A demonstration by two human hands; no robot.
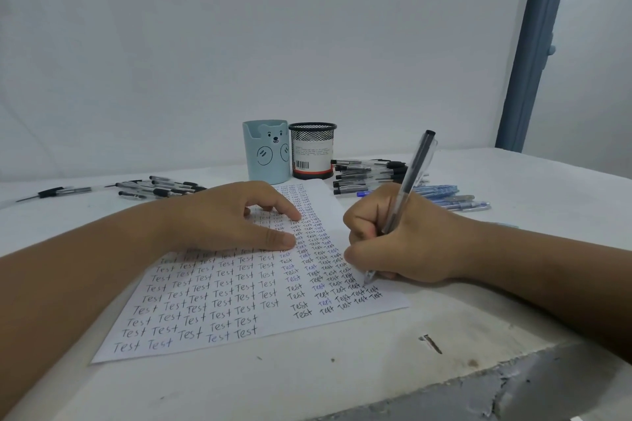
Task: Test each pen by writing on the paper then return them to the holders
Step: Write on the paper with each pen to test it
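Note:
A white sheet of paper (239,325) covered with rows of the word "Test" lies in front of me. My right hand (403,239) grips a clear black-ink pen (412,174), its tip touching the paper near the right edge. My left hand (236,215) rests flat on the sheet's upper part, fingers straight. Behind the paper stand a light blue bear holder (266,154) and a black mesh holder (313,150). I cannot see inside either holder.
Loose black pens lie in a pile at the left (160,188) and another at the right (369,174), with blue pens (451,198) beside them. The white table's chipped front edge (444,386) is near me. A blue door frame (533,44) stands at the right.

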